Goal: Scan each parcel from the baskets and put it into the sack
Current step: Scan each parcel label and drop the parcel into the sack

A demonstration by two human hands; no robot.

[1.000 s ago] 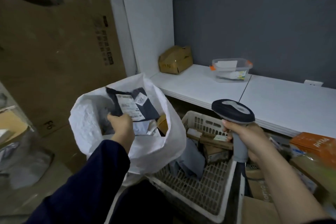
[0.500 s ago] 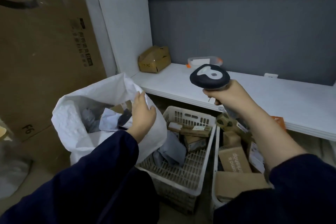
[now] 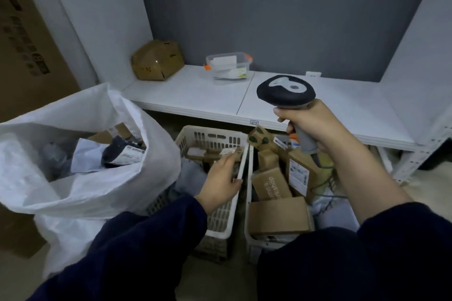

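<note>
- Left hand (image 3: 221, 178) — reaches into the left basket (image 3: 212, 133) with fingers outstretched and unclenched, the thumb lying along the basket's right rim. The fingertips (image 3: 231, 155) sit at the near edge of a brown parcel (image 3: 210, 153) that bears a white label.
- Contact is uncertain: blur hides whether the fingertips touch the parcel or stop just short of it, and no grip is evident.
- Right hand (image 3: 315, 127) — curled firmly round the handle of the scanner (image 3: 286, 91), which is held raised over the right basket (image 3: 247, 203), well above its contents. The cable trails down among the boxes.
- Governing relation: the brown parcel lies ahead of the left hand, toward the far wall of its basket. Its long axis apparently runs left to right, across the line of reach. The left hand is much the nearer of the two; the scanner stands up and to the right of the parcel.
- Judgement: the next move calls for a pinch across the parcel's short dimension, then a lift toward the scanner head with the label presented to it.
- Sack (image 3: 80, 186) — open-mouthed, standing just left of the left basket and pressed against it. A dark parcel (image 3: 122, 151) already lies inside.
- Cardboard boxes (image 3: 270, 184) fill the right basket, and are judged to be awaiting their turn.
</note>
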